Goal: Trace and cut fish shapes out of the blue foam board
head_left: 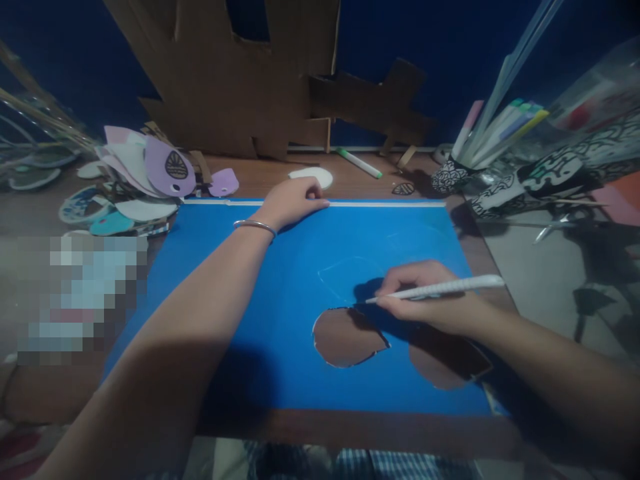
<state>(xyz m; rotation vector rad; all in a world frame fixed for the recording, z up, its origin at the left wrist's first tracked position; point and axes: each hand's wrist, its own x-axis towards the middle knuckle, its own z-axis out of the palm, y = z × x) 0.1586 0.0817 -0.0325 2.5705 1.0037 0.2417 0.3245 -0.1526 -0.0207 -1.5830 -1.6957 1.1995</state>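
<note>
A blue sheet [280,373] lies on the table, with a leaf-shaped hole [347,338] cut through it that shows brown beneath. A second hole [440,360] sits further right, partly under my right forearm. My right hand [425,293] grips a slim white pen [450,287], its thin tip on the sheet just above the first hole. Next to the tip runs a faint pale leaf outline [345,263]. My left hand [295,202], with a silver bangle [255,227] at the wrist, rests on the sheet's far edge, thumb stretched out, fingers partly hidden.
Cut cardboard [225,87] leans on the dark blue wall. Purple paper fish shapes [170,167] and scraps pile up at the left. A green-capped marker [360,163] lies behind the sheet. Markers stand in a patterned holder [450,177] at the right, near scissors [557,223].
</note>
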